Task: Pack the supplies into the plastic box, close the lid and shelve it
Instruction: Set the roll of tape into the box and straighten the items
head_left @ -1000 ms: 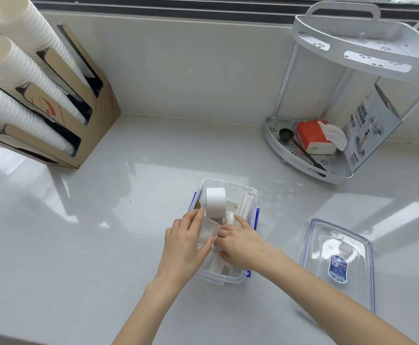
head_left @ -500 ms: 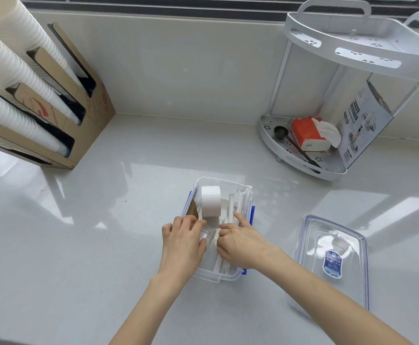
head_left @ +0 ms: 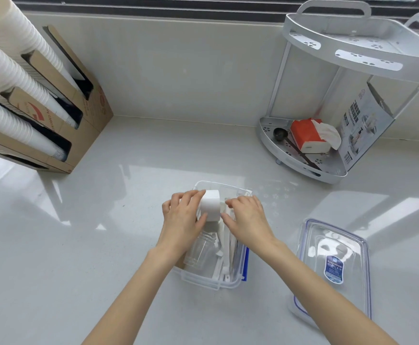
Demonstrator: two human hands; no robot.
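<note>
A clear plastic box [head_left: 203, 280] with blue latches stands on the white counter in front of me. Inside lie a clear plastic cup [head_left: 201, 250] on its side and several white utensils [head_left: 224, 257]. A white tape roll [head_left: 210, 205] stands on edge at the box's far end. My left hand [head_left: 182, 220] grips the roll from the left, thumb under it and fingers over it. My right hand [head_left: 247, 219] rests inside the box just right of the roll, fingers curled onto the utensils. The box's clear lid [head_left: 333, 267] lies flat on the counter to the right.
A white two-tier corner shelf [head_left: 303, 168] stands at the back right, holding an orange tissue pack [head_left: 305, 133], a black scoop and a printed carton. A cardboard dispenser [head_left: 89, 113] with stacked paper cups sits at the back left. A wall runs behind the counter.
Both hands moved from the near half of the box to its far end. The clear cup they were pressing down now lies uncovered. The left hand has taken hold of the tape roll.
</note>
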